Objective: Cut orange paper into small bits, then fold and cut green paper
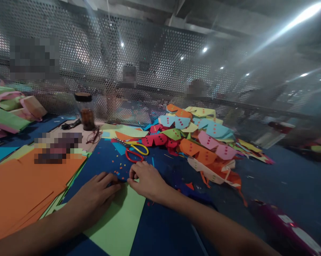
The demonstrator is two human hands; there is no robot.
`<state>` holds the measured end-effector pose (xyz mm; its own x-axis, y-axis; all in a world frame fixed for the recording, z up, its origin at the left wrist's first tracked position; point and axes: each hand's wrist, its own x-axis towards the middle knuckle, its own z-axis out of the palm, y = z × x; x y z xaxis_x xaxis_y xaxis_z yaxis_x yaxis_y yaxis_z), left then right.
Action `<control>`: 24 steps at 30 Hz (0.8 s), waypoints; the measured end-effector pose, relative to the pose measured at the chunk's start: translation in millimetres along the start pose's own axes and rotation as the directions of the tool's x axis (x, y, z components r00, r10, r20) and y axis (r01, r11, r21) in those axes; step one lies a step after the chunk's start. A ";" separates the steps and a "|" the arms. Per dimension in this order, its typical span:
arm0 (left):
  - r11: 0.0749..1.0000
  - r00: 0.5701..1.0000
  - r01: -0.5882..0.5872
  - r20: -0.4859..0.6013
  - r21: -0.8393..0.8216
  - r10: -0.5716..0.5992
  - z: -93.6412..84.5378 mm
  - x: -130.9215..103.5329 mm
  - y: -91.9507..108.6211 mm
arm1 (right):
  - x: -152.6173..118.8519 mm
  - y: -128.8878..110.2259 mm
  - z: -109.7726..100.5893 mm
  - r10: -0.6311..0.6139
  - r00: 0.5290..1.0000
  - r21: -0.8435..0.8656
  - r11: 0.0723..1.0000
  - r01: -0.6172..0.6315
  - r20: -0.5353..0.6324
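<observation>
A light green sheet of paper point(120, 224) lies slantwise on the dark blue tabletop in front of me. At its far left edge is my left hand point(97, 190), its fingers curled together on the paper and their tips partly hidden. My right hand point(146, 179) pinches the far right corner between thumb and bent fingers. The two hands are a short gap apart. Just beyond the right hand lie scissors point(135, 151) with one yellow and one red handle loop, blades pointing left. Tiny paper bits point(119, 170) are scattered past my hands.
Orange paper sheets point(29, 185) are stacked at left. Behind them stand a dark-lidded jar point(86, 112) and glasses point(93, 136). Folded, dotted colourful paper pieces point(203, 142) pile up at right. A purple object point(290, 227) lies near right. A perforated metal screen point(155, 60) rises behind.
</observation>
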<state>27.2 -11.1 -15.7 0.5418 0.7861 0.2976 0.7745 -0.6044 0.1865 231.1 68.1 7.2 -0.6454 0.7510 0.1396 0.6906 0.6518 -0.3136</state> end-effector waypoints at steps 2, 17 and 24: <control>1.000 1.000 0.009 0.015 0.010 -0.009 -0.1 0.4 -0.3 | 0.9 -0.6 0.0 0.018 1.000 0.001 1.000 -0.018 0.004; 1.000 0.999 0.009 -0.040 -0.030 -0.011 -4.7 2.2 3.5 | 3.3 10.0 -7.2 0.022 0.997 0.126 0.992 -0.031 0.074; 0.999 0.999 0.010 -0.042 -0.041 -0.012 -3.8 1.9 2.9 | 3.3 16.6 -14.0 0.041 0.992 0.108 0.993 -0.054 0.117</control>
<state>29.3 -11.8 -11.1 0.5183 0.7870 0.3346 0.7661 -0.6012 0.2274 245.1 82.9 15.6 -0.6503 0.7595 0.0159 0.6849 0.5952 -0.4203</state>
